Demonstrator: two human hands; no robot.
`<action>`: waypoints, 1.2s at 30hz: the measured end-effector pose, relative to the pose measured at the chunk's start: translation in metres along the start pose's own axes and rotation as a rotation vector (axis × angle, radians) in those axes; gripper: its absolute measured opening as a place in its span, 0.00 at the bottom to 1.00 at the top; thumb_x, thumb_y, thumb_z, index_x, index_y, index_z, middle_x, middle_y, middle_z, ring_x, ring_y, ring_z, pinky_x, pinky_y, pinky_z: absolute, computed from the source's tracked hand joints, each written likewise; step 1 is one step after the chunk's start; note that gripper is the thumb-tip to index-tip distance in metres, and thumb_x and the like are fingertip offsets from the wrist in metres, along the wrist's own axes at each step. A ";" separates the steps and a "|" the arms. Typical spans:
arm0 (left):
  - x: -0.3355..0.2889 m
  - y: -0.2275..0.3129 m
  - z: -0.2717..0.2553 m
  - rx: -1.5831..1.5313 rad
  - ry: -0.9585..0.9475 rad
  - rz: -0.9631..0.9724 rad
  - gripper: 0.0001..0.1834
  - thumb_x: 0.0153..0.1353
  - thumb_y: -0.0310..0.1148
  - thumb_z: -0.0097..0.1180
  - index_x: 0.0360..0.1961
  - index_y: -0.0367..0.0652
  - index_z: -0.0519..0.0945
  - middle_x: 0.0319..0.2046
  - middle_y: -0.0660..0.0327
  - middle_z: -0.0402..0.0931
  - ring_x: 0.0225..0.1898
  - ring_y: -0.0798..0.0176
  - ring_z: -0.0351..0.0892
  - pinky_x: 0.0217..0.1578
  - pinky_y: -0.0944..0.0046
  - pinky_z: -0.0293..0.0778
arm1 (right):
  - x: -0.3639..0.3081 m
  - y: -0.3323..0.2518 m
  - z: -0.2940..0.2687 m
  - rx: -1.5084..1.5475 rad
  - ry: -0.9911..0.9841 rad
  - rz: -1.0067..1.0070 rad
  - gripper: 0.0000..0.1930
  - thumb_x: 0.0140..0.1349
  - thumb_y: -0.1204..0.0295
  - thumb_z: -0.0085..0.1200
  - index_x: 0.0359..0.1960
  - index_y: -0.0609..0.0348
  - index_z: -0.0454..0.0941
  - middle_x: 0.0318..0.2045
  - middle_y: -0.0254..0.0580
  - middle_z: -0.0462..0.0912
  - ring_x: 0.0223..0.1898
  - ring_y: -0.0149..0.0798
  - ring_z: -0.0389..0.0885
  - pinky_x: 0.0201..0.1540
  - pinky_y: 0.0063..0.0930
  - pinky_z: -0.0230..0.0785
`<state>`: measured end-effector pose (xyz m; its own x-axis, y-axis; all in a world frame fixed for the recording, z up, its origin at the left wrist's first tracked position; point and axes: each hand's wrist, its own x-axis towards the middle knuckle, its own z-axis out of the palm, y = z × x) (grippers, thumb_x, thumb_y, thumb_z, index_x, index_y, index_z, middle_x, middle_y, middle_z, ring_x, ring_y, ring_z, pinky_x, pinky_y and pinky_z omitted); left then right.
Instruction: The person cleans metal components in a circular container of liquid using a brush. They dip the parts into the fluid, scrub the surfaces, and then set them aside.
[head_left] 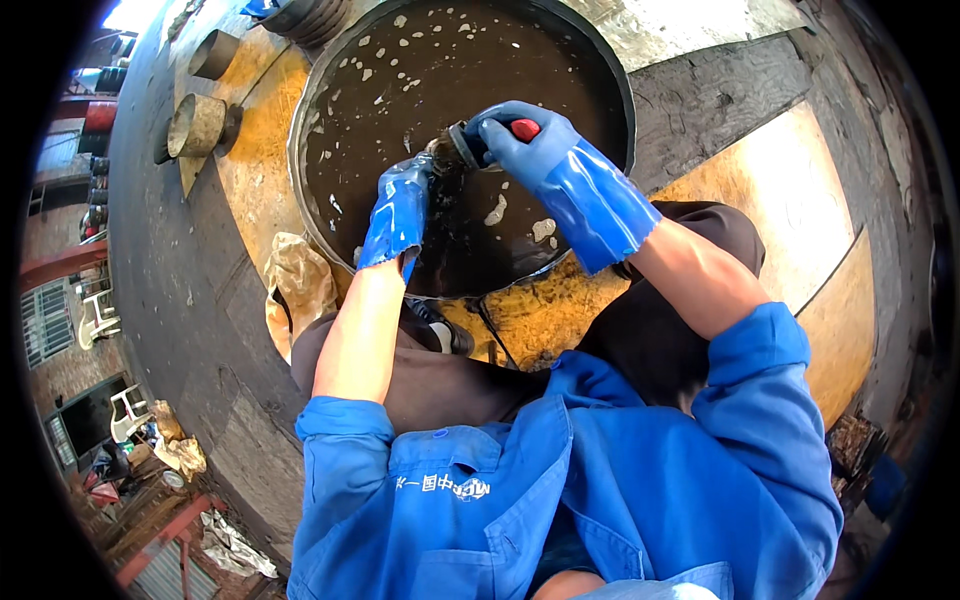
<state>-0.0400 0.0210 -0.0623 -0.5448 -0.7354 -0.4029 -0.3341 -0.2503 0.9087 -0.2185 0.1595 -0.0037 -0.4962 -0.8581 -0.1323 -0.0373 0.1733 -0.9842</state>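
Observation:
In my right hand point(525, 150), gloved in blue rubber, is a paintbrush with a red handle point(524, 130). Its dark band and wet bristles point left, toward my other hand. My left hand point(402, 190), in a matching glove, is closed right at the bristle end. Whatever sits in its fingers is too small and dark to make out. Both hands are over a large round metal tub point(296, 150) of dark brown liquid point(400, 110), with pale foam patches floating on it. Drips seem to fall below my left fingers.
Two short metal cylinders point(197, 126) stand left of the tub, and stacked dark buckets point(300, 20) are behind it. A crumpled tan bag point(298, 280) lies at its near left side. Yellowish boards point(770, 190) cover the floor at right. White plastic chairs point(98, 318) are far left.

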 end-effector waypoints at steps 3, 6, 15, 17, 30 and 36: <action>0.013 -0.023 -0.011 0.201 0.005 0.127 0.16 0.71 0.38 0.58 0.46 0.36 0.88 0.36 0.62 0.86 0.34 0.68 0.78 0.38 0.65 0.75 | -0.004 0.002 0.006 0.082 -0.067 0.028 0.11 0.72 0.69 0.56 0.48 0.60 0.87 0.39 0.38 0.90 0.38 0.28 0.88 0.45 0.24 0.82; 0.028 -0.045 -0.019 0.317 0.037 0.119 0.14 0.72 0.36 0.56 0.46 0.37 0.88 0.35 0.65 0.85 0.34 0.70 0.76 0.39 0.65 0.74 | -0.001 0.004 0.012 0.126 -0.079 0.017 0.11 0.72 0.70 0.56 0.48 0.62 0.87 0.40 0.39 0.90 0.38 0.29 0.88 0.46 0.25 0.82; 0.004 -0.012 0.007 0.370 0.155 0.133 0.14 0.70 0.34 0.61 0.51 0.36 0.87 0.39 0.63 0.87 0.40 0.70 0.80 0.45 0.64 0.76 | 0.041 0.018 -0.007 0.046 0.021 0.057 0.11 0.71 0.69 0.56 0.45 0.61 0.87 0.38 0.39 0.90 0.36 0.29 0.88 0.44 0.25 0.82; 0.005 -0.016 0.003 0.378 0.137 0.137 0.16 0.70 0.35 0.63 0.52 0.36 0.87 0.42 0.62 0.88 0.42 0.68 0.82 0.47 0.64 0.77 | 0.043 0.015 -0.014 0.008 0.012 0.136 0.11 0.71 0.69 0.56 0.45 0.61 0.87 0.37 0.38 0.90 0.36 0.28 0.87 0.43 0.25 0.82; 0.020 -0.026 0.009 0.430 0.134 0.181 0.14 0.67 0.30 0.62 0.51 0.36 0.87 0.41 0.59 0.88 0.41 0.65 0.83 0.47 0.63 0.77 | 0.045 0.010 -0.015 -0.074 0.042 0.011 0.11 0.70 0.67 0.58 0.46 0.59 0.88 0.35 0.36 0.90 0.35 0.28 0.87 0.43 0.25 0.81; 0.024 -0.026 -0.002 0.385 0.093 0.105 0.15 0.67 0.30 0.63 0.52 0.35 0.87 0.41 0.60 0.88 0.41 0.66 0.82 0.47 0.64 0.77 | 0.040 0.009 -0.017 -0.127 0.057 -0.020 0.11 0.71 0.68 0.57 0.46 0.58 0.88 0.35 0.37 0.90 0.35 0.27 0.86 0.42 0.25 0.80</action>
<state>-0.0425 0.0089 -0.0955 -0.5259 -0.8024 -0.2822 -0.5529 0.0703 0.8303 -0.2531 0.1352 -0.0160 -0.5428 -0.8336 -0.1026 -0.1555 0.2198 -0.9631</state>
